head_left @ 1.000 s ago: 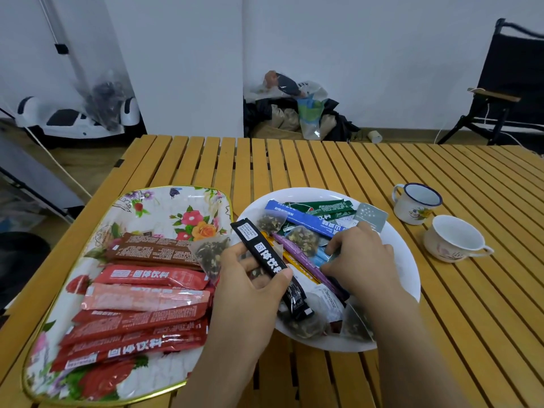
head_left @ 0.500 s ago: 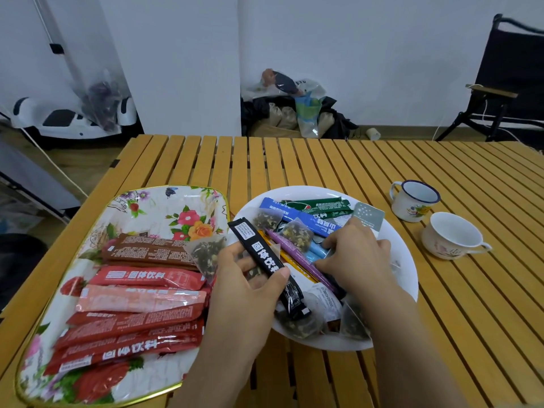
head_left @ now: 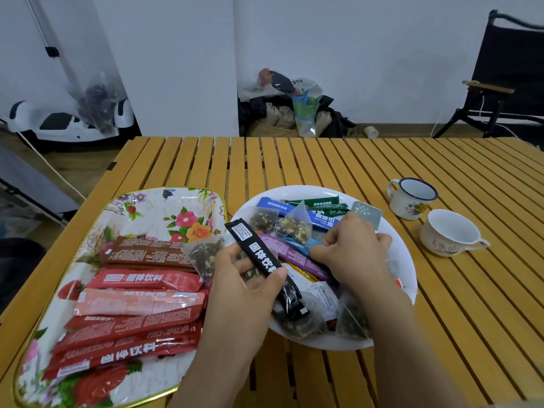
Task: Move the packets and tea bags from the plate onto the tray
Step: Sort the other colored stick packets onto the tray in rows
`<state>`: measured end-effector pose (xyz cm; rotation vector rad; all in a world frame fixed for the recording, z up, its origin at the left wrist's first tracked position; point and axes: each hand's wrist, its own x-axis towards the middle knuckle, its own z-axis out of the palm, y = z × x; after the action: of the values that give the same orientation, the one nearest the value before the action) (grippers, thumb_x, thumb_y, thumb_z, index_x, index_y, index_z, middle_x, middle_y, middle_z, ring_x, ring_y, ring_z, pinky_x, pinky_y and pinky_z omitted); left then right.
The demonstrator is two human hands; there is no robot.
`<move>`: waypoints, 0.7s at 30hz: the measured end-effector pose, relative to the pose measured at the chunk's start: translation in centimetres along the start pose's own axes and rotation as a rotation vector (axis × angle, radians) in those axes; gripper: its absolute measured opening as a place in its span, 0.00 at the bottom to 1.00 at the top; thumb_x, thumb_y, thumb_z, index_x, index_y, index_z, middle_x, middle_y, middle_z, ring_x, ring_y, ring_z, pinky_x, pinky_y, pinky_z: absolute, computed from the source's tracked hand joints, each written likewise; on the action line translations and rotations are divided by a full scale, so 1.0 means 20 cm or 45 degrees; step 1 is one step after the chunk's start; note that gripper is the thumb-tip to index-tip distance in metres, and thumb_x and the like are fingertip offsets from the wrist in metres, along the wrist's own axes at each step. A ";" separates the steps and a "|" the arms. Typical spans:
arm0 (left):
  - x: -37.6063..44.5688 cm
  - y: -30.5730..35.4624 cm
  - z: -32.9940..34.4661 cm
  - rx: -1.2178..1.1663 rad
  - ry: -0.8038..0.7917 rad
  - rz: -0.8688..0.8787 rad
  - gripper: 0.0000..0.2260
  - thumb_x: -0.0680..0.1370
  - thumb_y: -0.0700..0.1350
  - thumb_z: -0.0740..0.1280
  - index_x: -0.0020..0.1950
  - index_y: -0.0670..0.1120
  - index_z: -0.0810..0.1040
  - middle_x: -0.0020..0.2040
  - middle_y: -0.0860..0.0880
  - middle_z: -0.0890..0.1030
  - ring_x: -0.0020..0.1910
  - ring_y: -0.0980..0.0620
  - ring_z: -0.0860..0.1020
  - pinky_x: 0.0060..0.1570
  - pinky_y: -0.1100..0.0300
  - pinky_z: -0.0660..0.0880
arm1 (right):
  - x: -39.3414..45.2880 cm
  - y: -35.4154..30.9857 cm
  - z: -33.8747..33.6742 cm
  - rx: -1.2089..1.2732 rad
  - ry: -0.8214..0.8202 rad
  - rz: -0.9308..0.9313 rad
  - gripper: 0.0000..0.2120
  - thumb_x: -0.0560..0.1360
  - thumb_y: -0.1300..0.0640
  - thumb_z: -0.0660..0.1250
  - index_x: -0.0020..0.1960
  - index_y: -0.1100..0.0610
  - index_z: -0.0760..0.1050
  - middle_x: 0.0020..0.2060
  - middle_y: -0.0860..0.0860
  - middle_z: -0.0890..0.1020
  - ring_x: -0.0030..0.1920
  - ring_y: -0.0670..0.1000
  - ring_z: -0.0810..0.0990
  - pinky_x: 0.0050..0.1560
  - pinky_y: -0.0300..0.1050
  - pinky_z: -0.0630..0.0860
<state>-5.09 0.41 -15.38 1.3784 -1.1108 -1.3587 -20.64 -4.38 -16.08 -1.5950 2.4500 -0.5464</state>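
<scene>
A white plate [head_left: 404,260] holds several packets and pyramid tea bags [head_left: 295,225]. My left hand [head_left: 244,287] grips a black stick packet [head_left: 265,266] over the plate's left edge. My right hand [head_left: 353,248] is down among the plate's packets, its fingers pinching a light blue packet [head_left: 315,247] beside a purple packet [head_left: 294,256]. To the left lies the floral tray [head_left: 153,207], carrying several red, pink and brown packets [head_left: 138,304] and one tea bag [head_left: 204,256].
Two white cups [head_left: 412,198] [head_left: 450,234] stand right of the plate on the slatted yellow table [head_left: 294,160]. A black folding chair [head_left: 509,78] is at the far right. Bags lie on the floor behind the table.
My left hand still holds the black packet in about the same place. My right hand has worked a little leftward among the plate's packets and now pinches the light blue one.
</scene>
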 end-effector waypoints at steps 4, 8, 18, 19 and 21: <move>0.00 0.00 -0.01 -0.006 -0.004 0.001 0.17 0.72 0.41 0.72 0.52 0.58 0.69 0.51 0.56 0.81 0.46 0.58 0.82 0.51 0.51 0.79 | -0.01 0.01 -0.08 0.256 -0.065 0.045 0.09 0.67 0.54 0.71 0.34 0.59 0.80 0.35 0.49 0.81 0.39 0.49 0.74 0.46 0.47 0.60; 0.00 -0.01 -0.01 0.000 -0.001 -0.002 0.17 0.73 0.41 0.72 0.53 0.58 0.70 0.52 0.55 0.80 0.46 0.58 0.82 0.51 0.50 0.79 | -0.03 -0.01 -0.15 0.542 -0.172 0.071 0.08 0.68 0.56 0.70 0.31 0.56 0.81 0.31 0.48 0.79 0.39 0.54 0.77 0.47 0.54 0.73; -0.01 -0.04 0.00 0.847 0.272 0.411 0.29 0.72 0.57 0.67 0.69 0.49 0.63 0.58 0.53 0.73 0.61 0.53 0.71 0.59 0.58 0.70 | -0.08 0.00 -0.27 0.912 -0.448 0.177 0.10 0.73 0.55 0.70 0.40 0.61 0.84 0.32 0.57 0.83 0.28 0.48 0.79 0.26 0.38 0.74; 0.00 -0.06 0.00 0.903 0.292 0.422 0.28 0.72 0.58 0.66 0.68 0.48 0.64 0.57 0.52 0.72 0.61 0.53 0.69 0.59 0.59 0.68 | -0.08 -0.01 -0.28 0.894 -0.477 0.178 0.10 0.73 0.55 0.70 0.40 0.61 0.83 0.30 0.55 0.82 0.25 0.46 0.78 0.23 0.36 0.72; 0.01 -0.07 -0.02 1.021 0.318 0.415 0.30 0.71 0.62 0.64 0.68 0.47 0.64 0.58 0.51 0.70 0.60 0.53 0.66 0.57 0.63 0.63 | -0.09 -0.01 -0.30 0.842 -0.520 0.180 0.11 0.74 0.55 0.69 0.39 0.62 0.82 0.27 0.53 0.81 0.22 0.44 0.76 0.22 0.34 0.70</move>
<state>-4.74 0.45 -16.78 1.7482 -1.7046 -0.4811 -21.72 -1.48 -10.53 -1.1153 1.7977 -0.8035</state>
